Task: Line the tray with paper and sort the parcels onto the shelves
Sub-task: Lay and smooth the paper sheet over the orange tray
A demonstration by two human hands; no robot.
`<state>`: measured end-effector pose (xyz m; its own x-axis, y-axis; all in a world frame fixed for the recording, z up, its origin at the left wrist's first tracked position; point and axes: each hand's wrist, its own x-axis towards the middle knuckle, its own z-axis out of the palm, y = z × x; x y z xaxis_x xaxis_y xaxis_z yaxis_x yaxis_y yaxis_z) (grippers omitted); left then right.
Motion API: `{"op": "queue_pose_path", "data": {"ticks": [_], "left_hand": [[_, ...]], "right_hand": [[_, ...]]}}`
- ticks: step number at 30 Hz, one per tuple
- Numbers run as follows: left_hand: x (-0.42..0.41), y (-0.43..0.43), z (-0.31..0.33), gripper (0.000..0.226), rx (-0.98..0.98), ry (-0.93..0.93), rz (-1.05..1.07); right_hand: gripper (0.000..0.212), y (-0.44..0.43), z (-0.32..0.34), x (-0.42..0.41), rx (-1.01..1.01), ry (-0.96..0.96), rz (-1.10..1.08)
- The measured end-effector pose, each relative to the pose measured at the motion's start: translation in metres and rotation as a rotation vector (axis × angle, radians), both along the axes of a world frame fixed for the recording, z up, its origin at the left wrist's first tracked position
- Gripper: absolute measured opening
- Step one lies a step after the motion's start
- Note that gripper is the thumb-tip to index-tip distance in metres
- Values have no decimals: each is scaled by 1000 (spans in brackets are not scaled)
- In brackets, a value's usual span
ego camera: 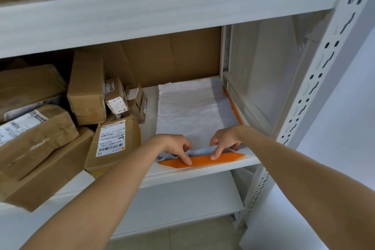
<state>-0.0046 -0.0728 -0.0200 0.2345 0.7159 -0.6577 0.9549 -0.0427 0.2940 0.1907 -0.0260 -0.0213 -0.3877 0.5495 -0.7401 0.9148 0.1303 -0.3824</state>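
tray (pixel 203 162) orange. paper (pixel 186 111) white, grey along one side. parcels (pixel 87 89) brown cardboard; labels (pixel 110 140) white w/ black barcodes. shelf (pixel 203 171) + rack post (pixel 324 61) white, post w/ dark holes.

Only the person's forearms and hands show. The left forearm (pixel 113 189) and the right forearm (pixel 304 172) are bare along all their visible length. The left hand (pixel 176 147) and the right hand (pixel 223 141) are bare too, with slim fingers and short, plain fingernails.

The paper (pixel 188 107) hides most of the orange tray (pixel 203 161).
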Motion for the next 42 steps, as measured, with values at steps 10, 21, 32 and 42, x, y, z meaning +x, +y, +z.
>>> {"op": "queue_pose_path", "data": {"ticks": [10,21,32,42], "left_hand": [[-9,4,7,38,-18,-9,88],[-3,19,-4,52,390,-24,140],[-14,42,4,70,71,14,-40],[8,27,16,62,-319,-88,99]], "right_hand": [[45,10,9,5,-9,-63,-14],[49,24,-13,-16,646,94,-39],[76,39,-14,-25,536,-242,31],[99,31,-10,-32,509,-236,127]]}}
